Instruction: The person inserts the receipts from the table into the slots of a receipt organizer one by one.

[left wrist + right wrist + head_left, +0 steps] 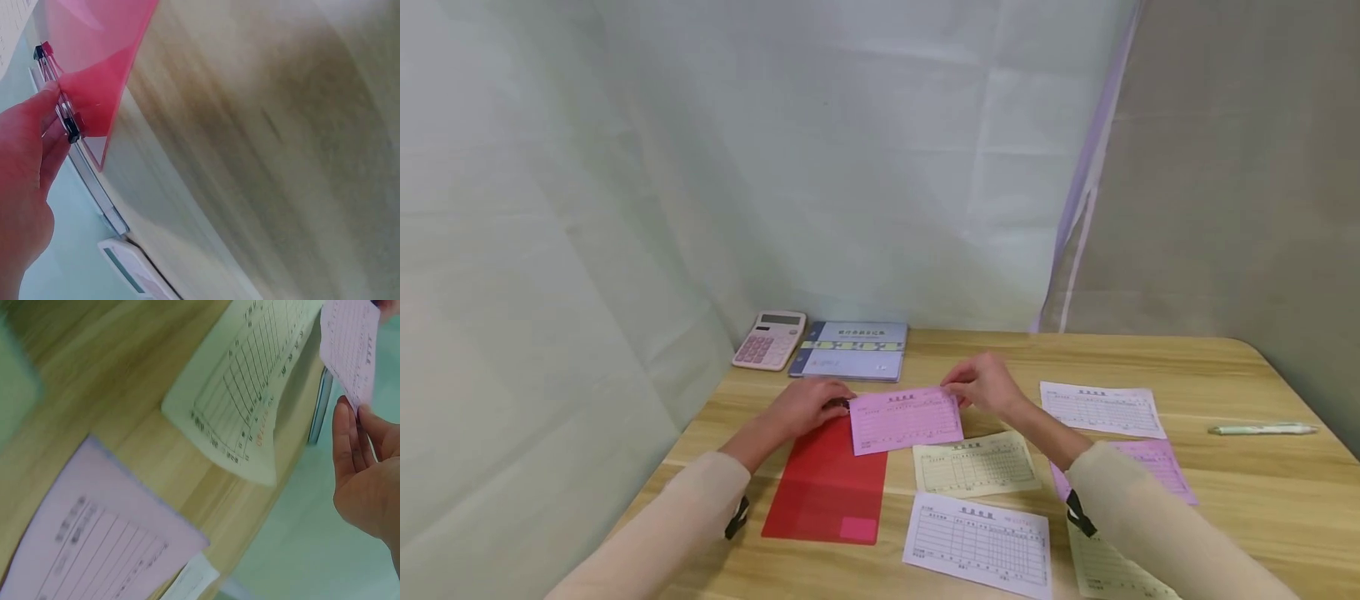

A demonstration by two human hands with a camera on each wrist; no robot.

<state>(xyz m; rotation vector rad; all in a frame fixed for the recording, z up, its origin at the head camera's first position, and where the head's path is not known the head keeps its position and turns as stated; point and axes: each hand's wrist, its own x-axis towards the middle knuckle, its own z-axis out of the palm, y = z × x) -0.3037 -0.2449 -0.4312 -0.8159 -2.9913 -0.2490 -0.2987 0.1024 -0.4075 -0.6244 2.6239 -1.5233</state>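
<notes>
My left hand [807,407] is at the top end of a red translucent clipboard [825,492]. In the left wrist view its thumb and fingers pinch the metal clip [70,128] with black ends. A pink printed form [906,423] is held up slantwise over the clipboard's upper right part. Thumb and fingers of my right hand [987,385] pinch this form by its upper right corner. The form's left edge comes right up to the left fingertips. Just below it lies a yellow form [976,468], and nearer the front a white form [977,542].
To the right lie another white form [1103,410], a second pink form [1157,467] and a second yellow form [1112,571], partly under the right forearm. A pen [1262,429] rests at far right. Behind the clipboard are a pink calculator [769,342] and a blue booklet [850,352].
</notes>
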